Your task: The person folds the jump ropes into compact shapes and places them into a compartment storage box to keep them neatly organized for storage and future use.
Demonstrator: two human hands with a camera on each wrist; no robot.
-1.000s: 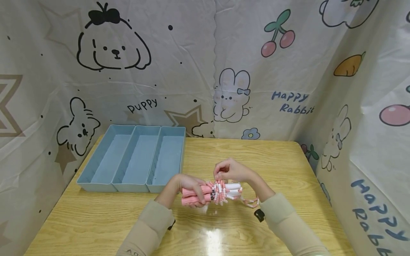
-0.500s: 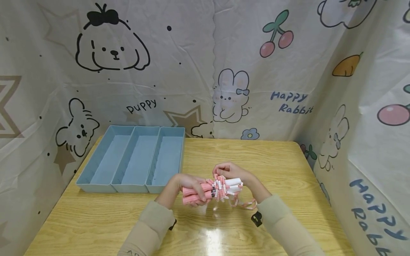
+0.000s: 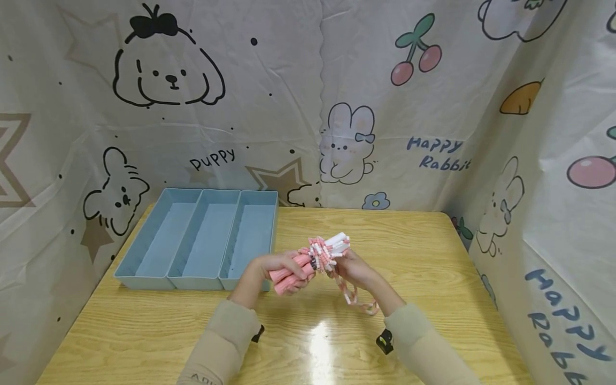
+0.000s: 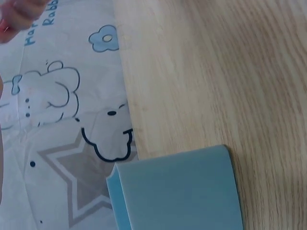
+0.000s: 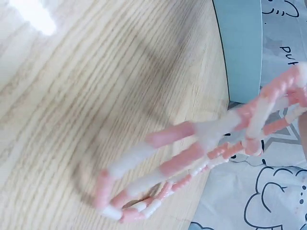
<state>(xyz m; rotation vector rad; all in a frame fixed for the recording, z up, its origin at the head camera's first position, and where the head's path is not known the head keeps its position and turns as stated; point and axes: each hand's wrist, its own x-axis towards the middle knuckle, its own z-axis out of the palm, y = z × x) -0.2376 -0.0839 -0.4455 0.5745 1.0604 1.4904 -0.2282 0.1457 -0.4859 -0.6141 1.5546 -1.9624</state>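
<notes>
A pink-and-white beaded jump rope [image 3: 322,255] is held in the air over the table, its cord wound round the middle of its bundled handles. My left hand [image 3: 284,267] grips the pink ends [image 3: 284,282], thumb across the top. The white ends [image 3: 338,241] point up and to the right. At that side my right hand [image 3: 355,268] holds the coiled beads, its fingertips partly hidden behind the bundle. A loose loop [image 3: 353,298] hangs below it; the right wrist view shows the beads [image 5: 182,160] close up. Only a bit of fingers [image 4: 19,17] appears in the left wrist view.
A blue tray [image 3: 192,283] with three long compartments stands on the wooden table [image 3: 409,331] at the left, close behind my left hand. A printed cloth [image 3: 289,80] hangs along the back and sides. Each wrist carries a small black device [image 3: 385,341].
The bundle has moved up and tilted, white ends rising. My right hand has gone from above the coils to their right side, and the loose loop now hangs lower and more to the left.
</notes>
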